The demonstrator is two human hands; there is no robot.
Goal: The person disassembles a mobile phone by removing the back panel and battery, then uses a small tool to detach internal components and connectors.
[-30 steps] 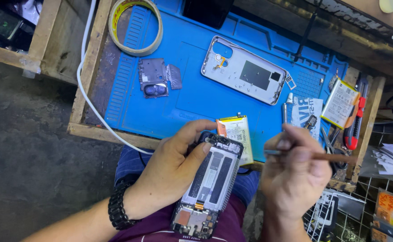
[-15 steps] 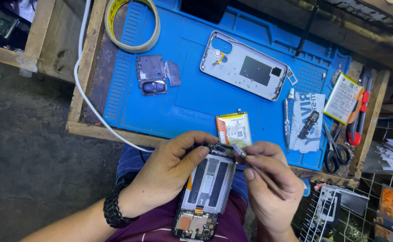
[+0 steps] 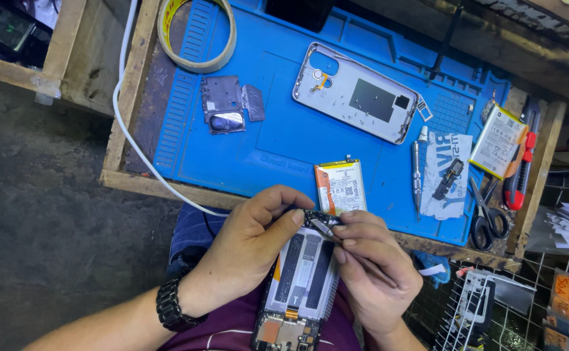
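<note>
Gripping the opened phone (image 3: 304, 273) at lower centre in my left hand (image 3: 245, 260), I am pinching tweezers (image 3: 327, 229) in my right hand (image 3: 372, 273), probing its top edge; careful, steady placement seems needed next.

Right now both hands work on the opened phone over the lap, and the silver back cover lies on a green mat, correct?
Not quite: the head view shows the mat is blue. The left hand and right hand do work on the opened phone, back cover on the mat.
</note>
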